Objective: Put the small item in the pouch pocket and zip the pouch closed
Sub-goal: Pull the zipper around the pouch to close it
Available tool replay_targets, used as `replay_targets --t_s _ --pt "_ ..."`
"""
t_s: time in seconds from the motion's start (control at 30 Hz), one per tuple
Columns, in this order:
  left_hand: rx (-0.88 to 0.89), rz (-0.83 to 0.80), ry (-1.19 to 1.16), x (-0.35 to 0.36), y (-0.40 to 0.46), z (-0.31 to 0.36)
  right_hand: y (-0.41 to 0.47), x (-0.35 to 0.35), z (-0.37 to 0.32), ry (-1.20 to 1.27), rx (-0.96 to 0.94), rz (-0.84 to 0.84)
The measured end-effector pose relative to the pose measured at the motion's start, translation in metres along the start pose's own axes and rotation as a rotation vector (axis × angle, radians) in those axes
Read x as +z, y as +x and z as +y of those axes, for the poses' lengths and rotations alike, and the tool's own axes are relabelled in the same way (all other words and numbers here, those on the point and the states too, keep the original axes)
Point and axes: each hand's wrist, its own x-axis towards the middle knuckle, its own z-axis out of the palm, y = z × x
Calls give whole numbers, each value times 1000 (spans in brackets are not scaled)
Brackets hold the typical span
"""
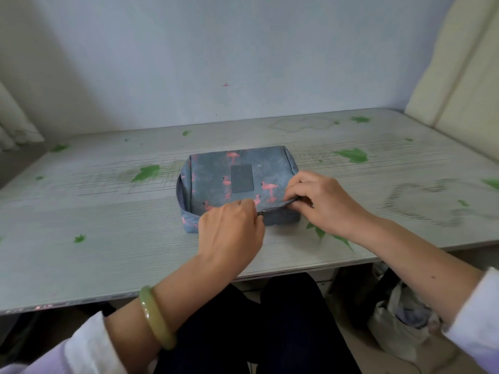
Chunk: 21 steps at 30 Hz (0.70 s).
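Two hands work at the front zip edge of a flamingo pouch.

The left hand (pixel 232 228) is closed, its fingertips pinching a small dark zip pull (pixel 261 213) at the front edge of the pouch (pixel 237 182). The right hand (pixel 321 201) pinches the fabric edge just beside it, at the front right corner. The pouch is a soft, boxy case of grey-blue cloth with pink flamingos and a plain grey rectangular patch (pixel 242 178) on top. What is inside I cannot tell; the small item is not visible. The pouch lies in the middle of the pale, streaked surface (pixel 108 238), which has green leaf-shaped marks. A smooth green bangle (pixel 156 317) sits on the left wrist.
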Motion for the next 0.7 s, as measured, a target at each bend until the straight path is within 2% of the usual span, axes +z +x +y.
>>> replay_targets --t_s 0.43,0.6,0.7 --pt "-19 15 -23 -3 8 -17 8 3 4 -11 4 46" --pt "-49 13 -17 7 29 -20 20 6 12 -25 69 48" --pt "-59 17 -14 14 40 -21 25 10 11 -161 71 34"
